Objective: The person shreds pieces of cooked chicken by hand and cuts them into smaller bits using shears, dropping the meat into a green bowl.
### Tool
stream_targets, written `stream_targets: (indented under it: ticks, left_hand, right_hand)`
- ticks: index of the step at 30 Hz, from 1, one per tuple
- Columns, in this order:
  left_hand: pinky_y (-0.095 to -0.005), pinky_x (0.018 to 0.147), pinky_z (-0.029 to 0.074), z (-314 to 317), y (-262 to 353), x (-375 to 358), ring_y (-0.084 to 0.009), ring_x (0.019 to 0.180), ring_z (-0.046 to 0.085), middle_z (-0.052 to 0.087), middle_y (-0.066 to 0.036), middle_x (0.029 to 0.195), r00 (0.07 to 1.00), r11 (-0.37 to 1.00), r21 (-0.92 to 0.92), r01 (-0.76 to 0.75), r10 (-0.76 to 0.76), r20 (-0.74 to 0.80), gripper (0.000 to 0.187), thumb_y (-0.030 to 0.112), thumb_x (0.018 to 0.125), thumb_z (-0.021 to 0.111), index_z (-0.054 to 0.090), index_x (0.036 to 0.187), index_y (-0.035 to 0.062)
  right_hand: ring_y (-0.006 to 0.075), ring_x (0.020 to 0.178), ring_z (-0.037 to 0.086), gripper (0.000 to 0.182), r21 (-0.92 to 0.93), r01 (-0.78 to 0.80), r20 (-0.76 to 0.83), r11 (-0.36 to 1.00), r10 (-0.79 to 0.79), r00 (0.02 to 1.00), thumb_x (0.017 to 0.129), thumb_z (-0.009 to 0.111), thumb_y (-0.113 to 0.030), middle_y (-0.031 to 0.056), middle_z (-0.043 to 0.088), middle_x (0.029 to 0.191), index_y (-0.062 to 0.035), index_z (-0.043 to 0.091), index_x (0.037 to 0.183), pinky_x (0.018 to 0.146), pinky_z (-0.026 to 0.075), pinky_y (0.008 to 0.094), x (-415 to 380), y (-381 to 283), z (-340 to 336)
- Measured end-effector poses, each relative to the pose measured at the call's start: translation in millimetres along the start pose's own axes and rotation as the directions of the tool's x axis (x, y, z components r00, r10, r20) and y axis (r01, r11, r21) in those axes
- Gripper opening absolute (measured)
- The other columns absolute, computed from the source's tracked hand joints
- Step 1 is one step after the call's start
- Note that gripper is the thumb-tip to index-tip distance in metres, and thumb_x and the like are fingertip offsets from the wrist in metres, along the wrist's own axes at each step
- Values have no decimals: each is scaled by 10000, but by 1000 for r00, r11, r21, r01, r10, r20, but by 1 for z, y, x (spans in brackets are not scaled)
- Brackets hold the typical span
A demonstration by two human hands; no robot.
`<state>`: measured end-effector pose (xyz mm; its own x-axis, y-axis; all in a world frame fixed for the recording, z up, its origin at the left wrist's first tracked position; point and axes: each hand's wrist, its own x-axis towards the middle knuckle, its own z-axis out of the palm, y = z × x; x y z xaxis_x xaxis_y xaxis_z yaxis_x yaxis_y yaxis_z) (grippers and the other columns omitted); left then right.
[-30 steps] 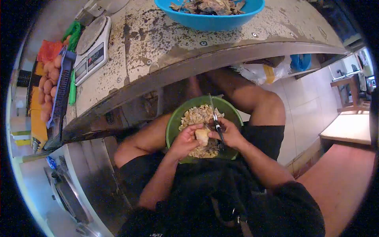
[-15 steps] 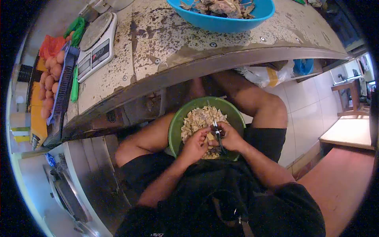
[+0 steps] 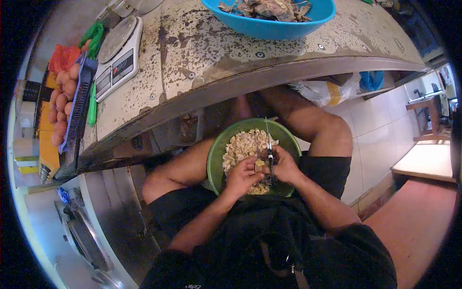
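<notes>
A green bowl (image 3: 215, 166) rests between my legs and holds many small pale chopped pieces (image 3: 243, 145). Over the bowl, my left hand (image 3: 241, 177) is closed on a yellowish-brown piece (image 3: 260, 164), pinched at the fingertips. My right hand (image 3: 285, 166) is closed round the dark handle of a knife (image 3: 270, 150), whose thin blade points away from me, up toward the bowl's far rim. The two hands are close together, the piece between them. Part of the bowl's contents is hidden beneath my hands.
Ahead is a worn, stained table (image 3: 192, 53) with a blue basin (image 3: 269, 30) of brownish food. At its left stand a white scale (image 3: 118, 67) and a tray (image 3: 79, 106) of eggs (image 3: 62, 103). A wooden bench (image 3: 423, 216) is at the right.
The knife has turned more upright and shifted slightly right with my right hand. The piece in my left hand shows a different side. The view has moved slightly.
</notes>
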<state>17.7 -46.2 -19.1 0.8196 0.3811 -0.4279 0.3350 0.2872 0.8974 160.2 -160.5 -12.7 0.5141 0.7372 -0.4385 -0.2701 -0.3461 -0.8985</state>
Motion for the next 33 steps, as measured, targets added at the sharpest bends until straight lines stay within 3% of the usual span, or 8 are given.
stream_targets:
  ticks: [3,12,15,24,26,28,30,33]
  left_hand:
    - [-289,773,508,0,-5,2,-161,887,597,592,-81,988,998,996,-86,27,-23,53,561,20,754,696,446,1256,36]
    - [-242,700,484,-9,5,1,-97,764,571,604,-39,881,996,998,29,-56,54,68,422,-16,822,605,476,1223,-23]
    - [-241,717,476,-14,16,1,-89,766,564,613,-34,874,997,996,81,-32,26,74,407,9,826,619,494,1211,-25]
    - [-272,806,483,-39,10,17,-139,890,590,614,-103,972,988,967,-236,-92,60,-140,319,-2,824,613,505,1124,-28]
    - [-285,801,494,-41,4,20,-157,885,594,613,-112,969,975,922,-357,-152,80,-209,288,-7,821,613,499,1085,-27]
    - [-284,788,498,-41,7,22,-156,877,594,611,-105,955,966,928,-346,-141,53,-252,275,-9,821,612,498,1071,-22]
    - [-283,776,501,-41,10,24,-155,870,594,608,-98,940,955,933,-335,-131,27,-296,262,-11,820,611,497,1056,-17]
    - [-272,754,500,-43,9,26,-146,840,591,606,-80,915,946,898,-405,-172,36,-322,257,-14,817,613,503,1050,-16]
  right_hand:
    - [147,874,554,551,-58,63,-17,996,-64,998,608,803,-113,50,599,946,-35,523,1076,800,460,291,1,1,-1]
    - [147,855,545,540,41,63,-32,997,-62,998,610,775,-75,39,591,941,-17,522,1084,804,453,284,0,-5,-3]
    - [144,851,545,559,-38,84,-18,996,-85,996,615,771,-67,36,594,943,-18,516,1111,801,452,282,2,2,-6]
    - [171,839,570,572,-426,90,47,900,-77,996,633,811,-242,61,617,908,-28,552,1096,768,474,303,-10,-7,-4]
    - [185,883,576,635,-238,-71,172,969,114,978,635,817,-334,81,622,959,-24,547,1119,801,471,312,-10,-5,-3]
    - [187,940,571,680,-295,9,204,956,54,977,640,810,-400,89,620,1014,-23,544,1140,850,456,316,-9,0,-4]
    - [187,967,562,664,-41,-85,344,996,94,934,677,780,-429,85,615,1037,-23,545,1147,884,440,321,-11,2,-4]
    - [184,985,557,631,14,-134,458,991,113,882,717,752,-428,70,615,1036,-36,538,1164,906,428,322,-16,-4,-3]
